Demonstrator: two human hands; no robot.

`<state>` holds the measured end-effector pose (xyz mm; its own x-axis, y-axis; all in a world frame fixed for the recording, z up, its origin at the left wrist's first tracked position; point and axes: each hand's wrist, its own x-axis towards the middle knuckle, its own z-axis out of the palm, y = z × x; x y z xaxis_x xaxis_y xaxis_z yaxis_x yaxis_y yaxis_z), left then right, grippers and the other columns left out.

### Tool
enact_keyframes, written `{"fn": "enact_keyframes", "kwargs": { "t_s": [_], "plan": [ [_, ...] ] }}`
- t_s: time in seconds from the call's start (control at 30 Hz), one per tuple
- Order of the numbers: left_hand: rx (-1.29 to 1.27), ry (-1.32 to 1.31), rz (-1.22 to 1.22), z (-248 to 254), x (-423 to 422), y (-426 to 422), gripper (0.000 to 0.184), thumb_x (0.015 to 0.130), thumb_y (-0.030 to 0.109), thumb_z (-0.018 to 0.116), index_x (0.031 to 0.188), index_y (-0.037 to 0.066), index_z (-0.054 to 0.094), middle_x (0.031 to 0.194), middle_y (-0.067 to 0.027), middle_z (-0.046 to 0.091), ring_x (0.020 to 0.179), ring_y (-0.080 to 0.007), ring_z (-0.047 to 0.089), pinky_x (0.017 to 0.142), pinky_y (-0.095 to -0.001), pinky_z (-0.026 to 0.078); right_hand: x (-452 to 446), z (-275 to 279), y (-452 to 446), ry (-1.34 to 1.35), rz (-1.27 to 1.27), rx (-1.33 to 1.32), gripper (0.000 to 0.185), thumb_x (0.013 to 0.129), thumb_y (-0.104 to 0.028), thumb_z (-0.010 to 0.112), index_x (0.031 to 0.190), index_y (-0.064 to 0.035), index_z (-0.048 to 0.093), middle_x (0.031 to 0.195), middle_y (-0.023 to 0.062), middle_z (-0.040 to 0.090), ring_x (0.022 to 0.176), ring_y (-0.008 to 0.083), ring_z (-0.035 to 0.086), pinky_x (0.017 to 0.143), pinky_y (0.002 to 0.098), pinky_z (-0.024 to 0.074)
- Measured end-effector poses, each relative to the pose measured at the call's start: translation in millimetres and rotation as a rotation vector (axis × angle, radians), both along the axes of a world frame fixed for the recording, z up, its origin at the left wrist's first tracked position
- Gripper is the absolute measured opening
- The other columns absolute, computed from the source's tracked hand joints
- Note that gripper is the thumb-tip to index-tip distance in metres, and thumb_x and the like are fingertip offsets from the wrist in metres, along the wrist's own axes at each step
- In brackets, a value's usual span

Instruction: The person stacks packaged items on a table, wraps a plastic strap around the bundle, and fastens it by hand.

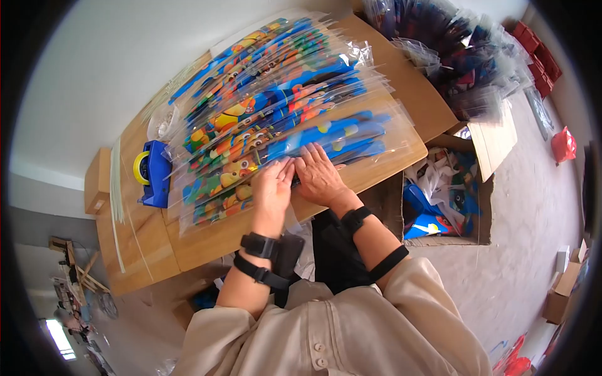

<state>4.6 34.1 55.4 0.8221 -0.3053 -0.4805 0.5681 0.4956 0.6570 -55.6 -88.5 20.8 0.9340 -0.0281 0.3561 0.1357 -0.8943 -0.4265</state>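
Note:
My left hand (272,183) is at the near side of the rows of flat cartoon-printed packs in clear plastic (232,172). Its fingers are pressed together at a pack's edge, with the fingertips partly hidden. My right hand (318,175) lies just beside it, touching the left fingertips. Its fingers stretch over a blue pack in clear plastic (338,139), palm down. The packs overlap in slanted rows across the wooden table (144,250).
A blue tape dispenser (155,175) stands left of the packs, near thin white strips (116,194). An open cardboard box (445,238) with scraps stands right of the table. More bagged packs (464,56) are heaped at the back right. A red bag (563,145) lies on the floor.

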Motion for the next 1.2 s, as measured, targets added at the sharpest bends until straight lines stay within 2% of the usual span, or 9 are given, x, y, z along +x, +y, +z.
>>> {"fn": "enact_keyframes", "kwargs": {
  "t_s": [0.17,0.23,0.27,0.5,0.63,0.67,0.8,0.9,1.2],
  "plan": [
    [0.831,-0.409,-0.356,58.4,6.7,31.1,0.016,0.087,0.005,0.061,0.102,-0.002,0.060,0.113,-0.0193,0.063,0.100,-0.0248,0.063,0.079,-0.0366,0.054,0.8,-0.9,0.7,-0.062,-0.021,-0.100,0.037,0.071,-0.015,0.060,0.102,0.0032,0.052,0.129,0.0290,0.049,0.128,0.0441,0.042,0.112,0.0510,0.0273],
    [1.493,-1.570,-0.396,59.1,19.2,47.6,0.025,0.078,0.001,0.064,0.103,0.000,0.060,0.111,-0.0164,0.062,0.108,-0.0309,0.058,0.087,-0.0420,0.050,1.2,-0.8,1.1,-0.091,-0.033,-0.099,0.038,0.069,-0.014,0.060,0.102,0.0030,0.052,0.127,0.0282,0.051,0.126,0.0443,0.043,0.112,0.0511,0.0277],
    [1.509,-1.645,-0.443,54.0,27.4,52.1,0.039,0.070,0.001,0.066,0.108,0.000,0.058,0.112,-0.0157,0.059,0.114,-0.0352,0.052,0.095,-0.0447,0.044,0.1,-0.5,2.2,-0.118,-0.038,-0.098,0.038,0.068,-0.012,0.061,0.102,0.0029,0.051,0.125,0.0273,0.052,0.125,0.0444,0.044,0.112,0.0511,0.0281],
    [1.530,-1.407,-1.013,42.9,45.2,57.0,0.060,0.075,0.013,0.069,0.130,-0.003,0.051,0.131,-0.0205,0.054,0.124,-0.0356,0.048,0.105,-0.0412,0.040,-10.7,11.9,0.1,-0.232,0.053,0.135,0.031,0.070,-0.008,0.060,0.098,-0.0019,0.051,0.110,0.0160,0.054,0.106,0.0351,0.052,0.098,0.0442,0.0395],
    [1.516,-1.062,-1.158,86.9,61.8,33.8,0.050,0.077,0.015,0.069,0.121,-0.003,0.056,0.128,-0.0181,0.055,0.117,-0.0335,0.052,0.100,-0.0419,0.041,-11.4,23.1,5.8,-0.254,-0.046,-0.076,0.065,0.063,-0.008,0.065,0.126,-0.0062,0.050,0.141,0.0126,0.045,0.124,0.0335,0.046,0.104,0.0502,0.0326],
    [1.433,-1.510,-0.766,58.3,75.7,46.9,0.048,0.076,0.014,0.072,0.119,0.002,0.057,0.119,-0.0144,0.059,0.111,-0.0324,0.055,0.088,-0.0459,0.047,-9.9,23.2,5.4,-0.163,-0.030,-0.087,0.073,0.066,-0.011,0.065,0.136,-0.0087,0.046,0.147,0.0111,0.041,0.131,0.0317,0.041,0.109,0.0566,0.0237],
    [1.731,-1.774,-0.127,46.4,102.3,32.3,0.048,0.075,0.018,0.076,0.119,0.006,0.057,0.114,-0.0120,0.060,0.105,-0.0326,0.058,0.085,-0.0468,0.048,-8.3,16.0,4.6,-0.005,0.008,-0.139,0.062,0.075,-0.022,0.062,0.134,-0.0070,0.050,0.144,0.0132,0.043,0.137,0.0293,0.035,0.114,0.0624,0.0144],
    [1.711,-1.483,-0.581,26.7,135.9,39.4,0.043,0.078,0.020,0.075,0.116,0.007,0.059,0.114,-0.0120,0.061,0.107,-0.0319,0.058,0.085,-0.0463,0.047,-8.9,16.7,5.3,0.044,0.016,-0.146,0.062,0.075,-0.023,0.063,0.134,-0.0070,0.051,0.143,0.0139,0.043,0.137,0.0294,0.035,0.114,0.0622,0.0154],
    [1.670,-1.016,-0.497,55.4,190.7,23.1,0.039,0.074,0.024,0.079,0.104,0.003,0.065,0.100,-0.0178,0.068,0.097,-0.0347,0.063,0.083,-0.0443,0.050,-7.2,13.9,4.8,0.048,0.026,-0.151,0.058,0.077,-0.024,0.062,0.131,-0.0031,0.053,0.142,0.0173,0.044,0.136,0.0317,0.036,0.114,0.0577,0.0187]
  ]
}}
